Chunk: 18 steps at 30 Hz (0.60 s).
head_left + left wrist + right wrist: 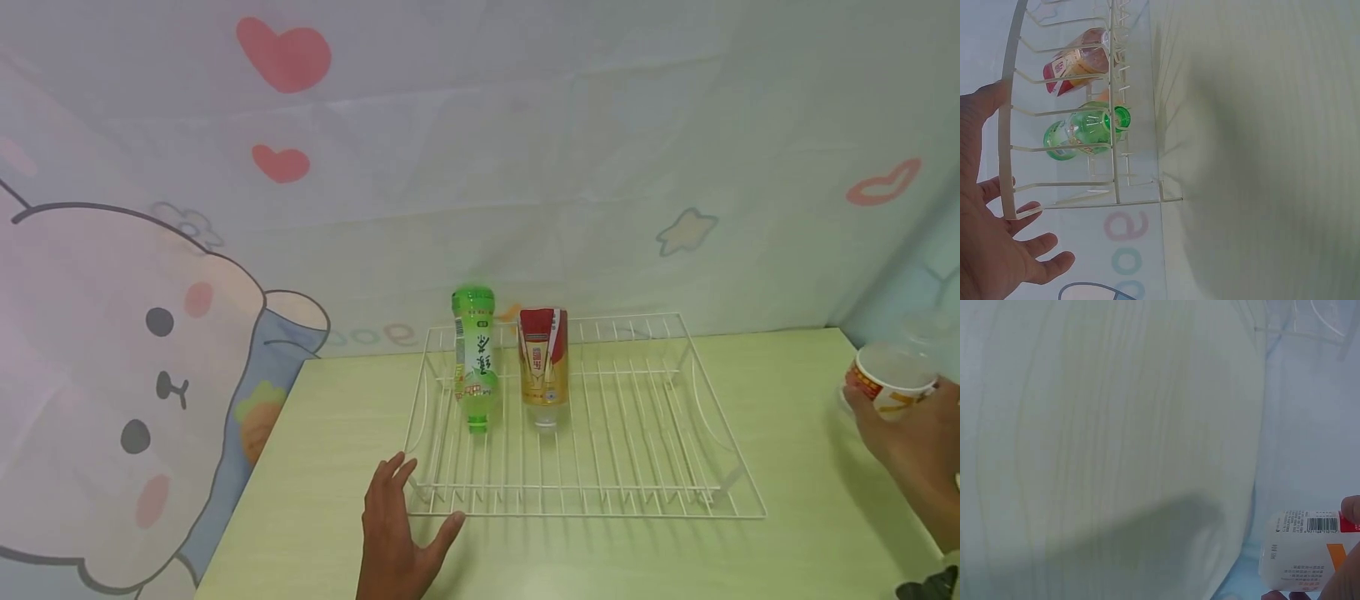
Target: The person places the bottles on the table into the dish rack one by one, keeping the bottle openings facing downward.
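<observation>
My left hand (401,521) is at the front left corner of a white wire rack (738,450), fingers spread and loosely bent. In the left wrist view its thumb lies at the rack's front rail (1007,150), the other fingers by the corner. Upside down in the rack stand a green tea bottle (476,358) and a bottle with a red and gold label (543,358). At the far right my right hand (918,442) grips a white cup (896,375) with a red and orange print, thumb on one side and fingers on the other. Its barcode shows in the right wrist view.
A clear plastic container (930,325) stands behind the white cup. The rack sits on a pale wooden table (795,433). Behind the table hangs a printed cloth (480,183) with hearts and a cartoon bear.
</observation>
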Motion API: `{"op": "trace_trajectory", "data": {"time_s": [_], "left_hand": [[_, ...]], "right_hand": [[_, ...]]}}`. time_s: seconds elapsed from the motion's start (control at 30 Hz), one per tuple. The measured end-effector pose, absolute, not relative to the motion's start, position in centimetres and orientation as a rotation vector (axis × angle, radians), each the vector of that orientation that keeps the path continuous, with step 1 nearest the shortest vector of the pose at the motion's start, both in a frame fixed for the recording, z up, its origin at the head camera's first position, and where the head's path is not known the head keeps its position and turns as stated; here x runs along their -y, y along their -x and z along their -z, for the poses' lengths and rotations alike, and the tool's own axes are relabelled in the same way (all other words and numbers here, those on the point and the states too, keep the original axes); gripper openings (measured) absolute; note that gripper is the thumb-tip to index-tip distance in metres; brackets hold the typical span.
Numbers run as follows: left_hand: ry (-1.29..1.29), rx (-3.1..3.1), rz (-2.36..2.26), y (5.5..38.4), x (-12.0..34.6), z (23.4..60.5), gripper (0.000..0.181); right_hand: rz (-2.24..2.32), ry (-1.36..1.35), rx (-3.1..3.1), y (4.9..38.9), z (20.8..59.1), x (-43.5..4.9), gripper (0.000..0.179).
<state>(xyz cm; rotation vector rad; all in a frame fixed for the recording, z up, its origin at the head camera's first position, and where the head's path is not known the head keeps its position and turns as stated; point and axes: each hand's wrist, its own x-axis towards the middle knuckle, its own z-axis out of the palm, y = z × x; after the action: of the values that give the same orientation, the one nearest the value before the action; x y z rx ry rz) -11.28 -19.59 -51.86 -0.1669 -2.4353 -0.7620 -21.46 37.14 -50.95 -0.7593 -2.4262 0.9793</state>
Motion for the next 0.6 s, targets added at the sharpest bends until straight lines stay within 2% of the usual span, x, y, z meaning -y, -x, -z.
{"op": "trace_trajectory", "data": {"time_s": [0.6], "left_hand": [[0.145,2.455,0.756,11.1,19.5,51.4,0.088]], "right_hand": [[-0.891,0.591,2.488,21.4,48.9,-34.9,0.086]]}}
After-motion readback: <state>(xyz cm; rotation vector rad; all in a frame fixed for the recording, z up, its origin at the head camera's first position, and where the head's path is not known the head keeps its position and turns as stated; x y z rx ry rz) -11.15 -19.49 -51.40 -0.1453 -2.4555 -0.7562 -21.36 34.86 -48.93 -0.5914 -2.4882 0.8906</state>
